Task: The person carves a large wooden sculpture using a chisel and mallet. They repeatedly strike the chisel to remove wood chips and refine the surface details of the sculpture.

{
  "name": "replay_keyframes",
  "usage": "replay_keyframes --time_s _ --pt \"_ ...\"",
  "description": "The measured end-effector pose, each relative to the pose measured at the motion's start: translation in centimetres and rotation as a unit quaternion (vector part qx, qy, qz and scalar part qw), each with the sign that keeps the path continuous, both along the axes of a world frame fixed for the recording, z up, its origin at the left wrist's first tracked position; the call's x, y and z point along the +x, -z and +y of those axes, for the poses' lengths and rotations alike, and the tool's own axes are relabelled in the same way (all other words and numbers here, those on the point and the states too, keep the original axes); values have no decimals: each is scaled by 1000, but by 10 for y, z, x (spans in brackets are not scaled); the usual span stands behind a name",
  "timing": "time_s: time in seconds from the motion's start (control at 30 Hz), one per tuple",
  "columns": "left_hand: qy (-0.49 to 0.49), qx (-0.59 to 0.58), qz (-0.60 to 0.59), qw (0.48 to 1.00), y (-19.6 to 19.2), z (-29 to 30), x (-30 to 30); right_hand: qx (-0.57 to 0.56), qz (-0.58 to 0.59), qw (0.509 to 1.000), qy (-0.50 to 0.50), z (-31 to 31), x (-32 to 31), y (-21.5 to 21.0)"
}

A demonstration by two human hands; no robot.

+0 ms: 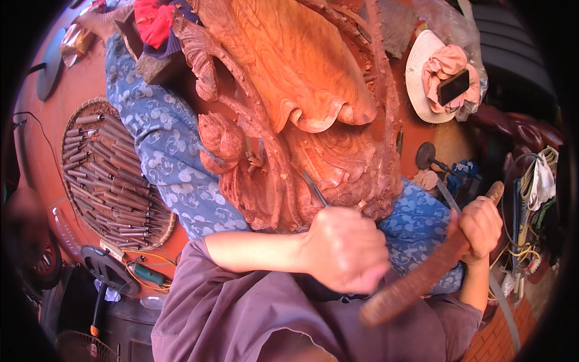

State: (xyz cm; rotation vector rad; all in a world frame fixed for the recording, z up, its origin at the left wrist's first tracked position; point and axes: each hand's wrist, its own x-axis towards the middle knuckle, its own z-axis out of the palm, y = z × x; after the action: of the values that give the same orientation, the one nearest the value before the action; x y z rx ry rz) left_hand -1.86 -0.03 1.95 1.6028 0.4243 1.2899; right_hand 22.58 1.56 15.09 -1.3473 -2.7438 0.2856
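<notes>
left hand (347, 248): closed in a fist around 1 chisel (314, 189); only the thin metal blade shows above the fist, its tip touching the carving.
right hand (480, 226): closed around 1 wooden mallet (425, 274), a long reddish-brown club; grip is near its upper end, the thick end hangs low toward the person's chest, blurred.
carving (289, 78): 1 big piece of red-orange wood w/ curled leaf shapes and a stem w/ small bumps; it lies over the blue cloth, from top centre down to just above the left hand.
blue cloth (166, 151): 1 patterned fabric under the carving, seen at its left side & again at lower right, near the right hand.
basket tray (158, 236): 1 round woven tray, left of the cloth, full of many chisels w/ dark handles; too many to count exact.
hat (419, 72): 1 pale straw hat at the upper right, w/ 1 pink cloth (443, 63) in it and 1 dark phone (453, 86) on top of the cloth.
red cloth (154, 21): 1, at the top edge, left of the carving.
sleeve (241, 308): purple, covering the person's left upper arm & chest at the lower edge.
</notes>
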Motion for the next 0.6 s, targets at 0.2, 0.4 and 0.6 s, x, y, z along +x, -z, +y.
replay_keyframes --time_s 0.2,0.4,0.6 --pt "36 12 -91 995 -11 -10 -1 -5 69 997 27 1 -3 6" --pt "68 -67 -101 990 -9 -5 -1 -35 31 998 29 10 -7 6" --pt "40 -122 -98 987 -6 -2 -1 -52 57 996 54 10 -6 11"
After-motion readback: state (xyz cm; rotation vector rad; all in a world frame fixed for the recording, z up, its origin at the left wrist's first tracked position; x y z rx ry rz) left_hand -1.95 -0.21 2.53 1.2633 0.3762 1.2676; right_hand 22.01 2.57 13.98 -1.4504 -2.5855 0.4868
